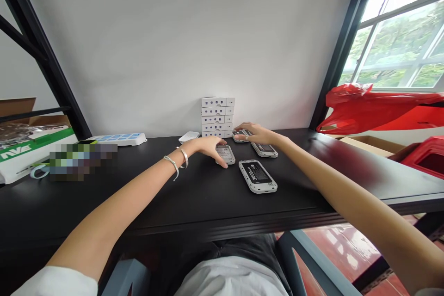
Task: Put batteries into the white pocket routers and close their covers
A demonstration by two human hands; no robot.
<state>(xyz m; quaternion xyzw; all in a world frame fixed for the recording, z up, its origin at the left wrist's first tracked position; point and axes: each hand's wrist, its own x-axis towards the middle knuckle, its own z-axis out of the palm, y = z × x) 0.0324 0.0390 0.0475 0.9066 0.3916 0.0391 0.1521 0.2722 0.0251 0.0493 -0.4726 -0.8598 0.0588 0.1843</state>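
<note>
My left hand (209,147) has its thumb and fingers curved around the two ends of a white handheld device (226,154) that lies on the black table, its back off and a pale label inside. My right hand (255,133) reaches to the back, its fingers bent over another white device (240,137), which it partly covers. Below the right wrist lies a third device with a dark battery (265,149). Nearest to me is a white device (258,176) whose black battery reads 3000mAh.
Against the wall stands a stack of white boxes (213,118), with a flat white piece (189,136) beside it. A white power strip (120,139) and a green-and-white box (34,148) are at left. Red plastic bags (360,108) and a cardboard box (373,145) are beyond the right edge.
</note>
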